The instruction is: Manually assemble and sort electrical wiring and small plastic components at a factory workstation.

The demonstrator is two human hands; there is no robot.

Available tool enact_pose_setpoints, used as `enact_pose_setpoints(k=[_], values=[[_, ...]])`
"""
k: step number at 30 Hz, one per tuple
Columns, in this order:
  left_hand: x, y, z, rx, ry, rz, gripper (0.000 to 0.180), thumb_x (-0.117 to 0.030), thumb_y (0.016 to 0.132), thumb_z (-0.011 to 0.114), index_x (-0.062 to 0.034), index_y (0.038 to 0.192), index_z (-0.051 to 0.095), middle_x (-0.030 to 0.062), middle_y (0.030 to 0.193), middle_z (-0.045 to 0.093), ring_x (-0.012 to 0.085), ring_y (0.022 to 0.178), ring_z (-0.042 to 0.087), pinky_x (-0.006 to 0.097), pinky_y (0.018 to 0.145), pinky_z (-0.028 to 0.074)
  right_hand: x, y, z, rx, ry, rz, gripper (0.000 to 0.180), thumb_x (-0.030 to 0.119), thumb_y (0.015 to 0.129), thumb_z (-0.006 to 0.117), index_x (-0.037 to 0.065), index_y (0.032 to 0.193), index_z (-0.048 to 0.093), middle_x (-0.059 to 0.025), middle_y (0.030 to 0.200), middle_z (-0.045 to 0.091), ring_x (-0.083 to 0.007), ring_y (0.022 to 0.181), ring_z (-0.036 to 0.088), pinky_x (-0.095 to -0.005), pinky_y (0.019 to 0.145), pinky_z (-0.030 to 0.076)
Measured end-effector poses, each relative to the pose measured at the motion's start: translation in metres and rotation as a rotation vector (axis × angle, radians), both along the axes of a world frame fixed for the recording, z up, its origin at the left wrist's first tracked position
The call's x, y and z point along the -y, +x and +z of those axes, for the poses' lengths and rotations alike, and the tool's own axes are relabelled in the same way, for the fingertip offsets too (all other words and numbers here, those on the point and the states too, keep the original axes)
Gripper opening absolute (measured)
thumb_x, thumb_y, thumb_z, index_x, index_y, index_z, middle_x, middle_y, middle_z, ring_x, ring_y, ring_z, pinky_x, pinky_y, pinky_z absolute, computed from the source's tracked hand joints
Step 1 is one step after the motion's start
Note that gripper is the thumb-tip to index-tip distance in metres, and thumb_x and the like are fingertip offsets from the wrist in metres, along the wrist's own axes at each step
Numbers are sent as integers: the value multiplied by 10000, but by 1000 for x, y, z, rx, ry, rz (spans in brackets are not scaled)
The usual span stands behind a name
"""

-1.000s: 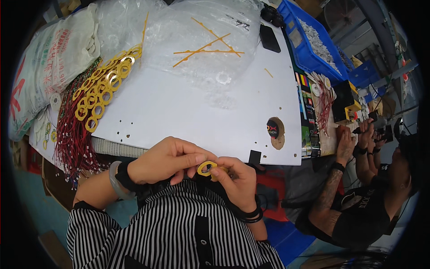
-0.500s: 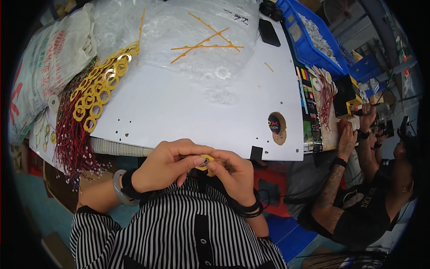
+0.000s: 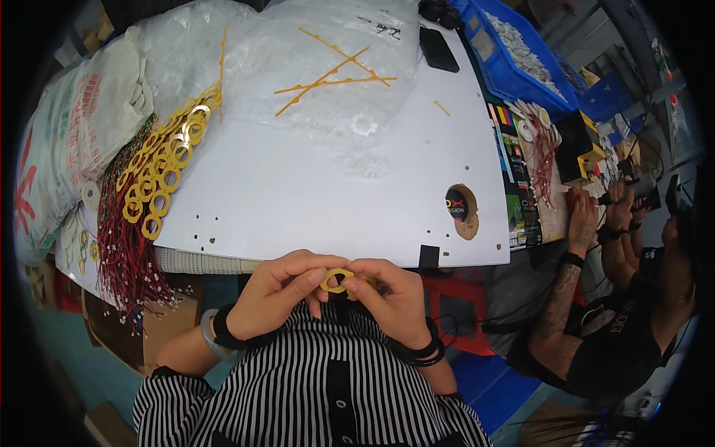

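Note:
Just in front of the table's near edge, I hold a flat yellow ring (image 3: 337, 290) with both hands. My left hand (image 3: 277, 296) pinches its left side between thumb and fingers. On the other side, the thumb of my right hand (image 3: 389, 299) presses against the ring, its fingers curled behind. More yellow shows beside the right thumb; whether it belongs to a second piece is hidden. To the left, a pile of similar yellow rings (image 3: 170, 179) lies overlapped in rows, with red wires (image 3: 126, 257) hanging over the edge.
Clear plastic sheeting (image 3: 253, 52) with thin yellow strips (image 3: 334, 77) covers the far part of the white tabletop (image 3: 320, 208). A woven sack (image 3: 82, 141) stands left. At right are a hole (image 3: 468, 223), a dark phone (image 3: 438, 50), a blue bin (image 3: 484, 52) and a co-worker (image 3: 581, 298).
The yellow ring now faces upward with its opening more visible between my fingers. My hands have shifted slightly, and the whole view has moved a little.

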State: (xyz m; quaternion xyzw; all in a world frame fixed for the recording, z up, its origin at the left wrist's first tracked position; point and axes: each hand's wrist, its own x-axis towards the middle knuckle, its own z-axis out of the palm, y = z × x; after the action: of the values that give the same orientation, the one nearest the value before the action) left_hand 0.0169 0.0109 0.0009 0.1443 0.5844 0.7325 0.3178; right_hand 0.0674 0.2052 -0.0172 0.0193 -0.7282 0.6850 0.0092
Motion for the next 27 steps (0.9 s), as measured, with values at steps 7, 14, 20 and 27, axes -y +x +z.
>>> enact_pose_setpoints(k=[7,14,20,27], values=[[-3,-2,3,84,68,32,284,-107,955,515,-1,1211,580,65,967,568,88,776,575,204,637,541,2,-5,4,30,15,1,214,100,876,650,-3,1062,632,-76,838,684,-82,739,633,-208,641,489],[11,2,15,-249,-107,50,254,2,910,543,-7,1151,625,86,927,577,95,733,605,183,624,524,10,2,13,-48,55,9,206,47,859,656,-43,1043,637,-106,883,691,-104,775,648,-210,680,506],[61,-37,98,-699,-698,-127,481,-380,916,557,-66,1279,522,149,1014,640,250,745,637,346,710,517,10,-4,26,-111,102,21,160,17,841,660,-54,984,641,-96,842,680,-101,734,630,-212,661,509],[227,-248,90,-904,-971,446,271,-156,867,570,20,1066,624,112,912,667,160,824,632,291,708,501,8,-19,18,-46,-38,-25,144,-13,836,646,-64,971,635,-95,841,664,-111,727,615,-217,657,507]])
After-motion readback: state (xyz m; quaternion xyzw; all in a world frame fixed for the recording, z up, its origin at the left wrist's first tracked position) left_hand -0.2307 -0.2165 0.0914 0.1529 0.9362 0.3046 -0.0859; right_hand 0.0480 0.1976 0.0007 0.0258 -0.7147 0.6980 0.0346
